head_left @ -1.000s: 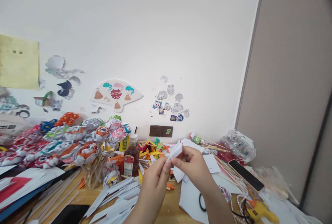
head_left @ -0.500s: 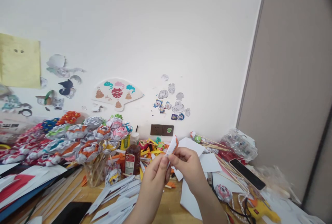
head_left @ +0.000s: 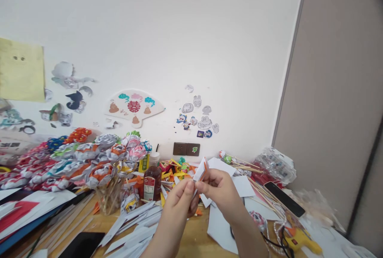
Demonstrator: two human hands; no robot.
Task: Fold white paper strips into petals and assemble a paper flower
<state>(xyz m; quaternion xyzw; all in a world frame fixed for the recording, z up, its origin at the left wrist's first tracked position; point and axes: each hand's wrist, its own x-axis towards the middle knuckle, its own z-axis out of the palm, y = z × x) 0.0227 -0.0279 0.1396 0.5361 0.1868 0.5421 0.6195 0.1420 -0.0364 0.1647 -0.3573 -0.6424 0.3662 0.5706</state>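
Between my two hands, above the table's middle, is a folded strip of white and orange paper [head_left: 200, 170], its top end sticking up. My left hand [head_left: 179, 198] pinches its lower end, thumb on top. My right hand [head_left: 217, 186] grips its right side, with thumb and bent fingers closed on it. The lower part of the paper is hidden by my fingers. White paper strips [head_left: 134, 226] lie in a pile to the left of my left forearm. Behind my left hand stands a bottle of dark red liquid [head_left: 152, 182].
Paper flowers [head_left: 100, 172] crowd the left, some on sticks in a clear cup [head_left: 109, 200]. A black phone [head_left: 82, 245] lies front left, another phone [head_left: 284, 199] at right. A yellow glue gun [head_left: 302, 241] with a cord sits front right. White sheets [head_left: 220, 226] lie under my right arm.
The paper's upright end is tilted and looks shorter and wider than before. Both hands stay closed on it, the right one shifted slightly. The view has moved a little.
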